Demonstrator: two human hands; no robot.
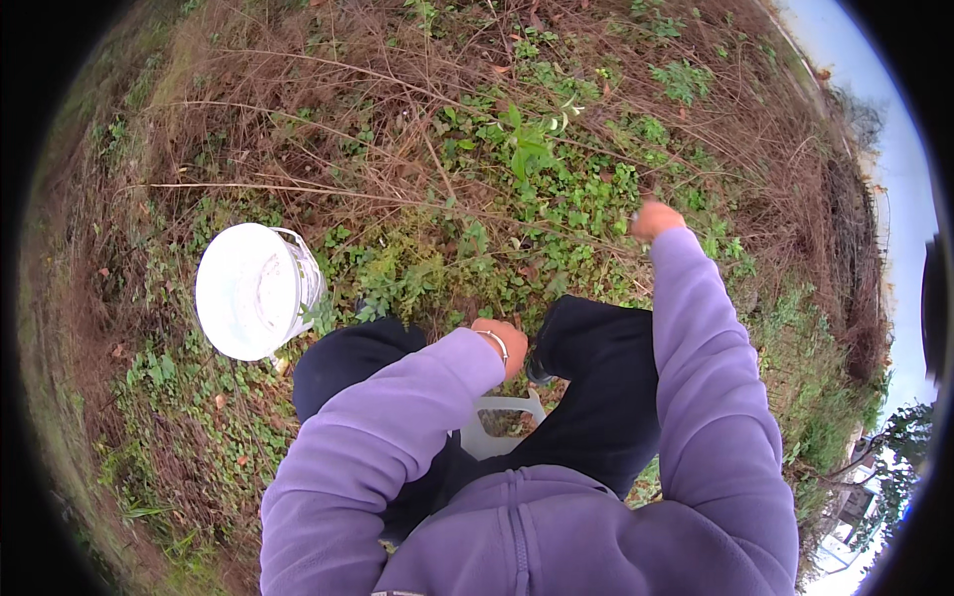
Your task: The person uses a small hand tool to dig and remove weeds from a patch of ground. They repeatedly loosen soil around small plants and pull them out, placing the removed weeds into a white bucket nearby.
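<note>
My left hand [504, 344], with a bracelet at its wrist, hangs low between my knees, its fingers turned away from view. Whether it grips anything is hidden. Stretched forward to the right, my right hand [656, 220] is over the weeds. Its fingers look curled, and a small pale glint shows beside them; what it may hold is too small to tell. A white plastic bucket [250, 290] leans on its side at the left, its opening towards me. Low green plants [589, 201] cover the ground ahead.
Long dry stems [313, 188] cross the ground ahead of me. A pale plastic stool [484, 445] shows between my legs. Brown dry brush [835, 246] borders the right side. Near my left foot is a yellowish-green feathery plant [410, 272].
</note>
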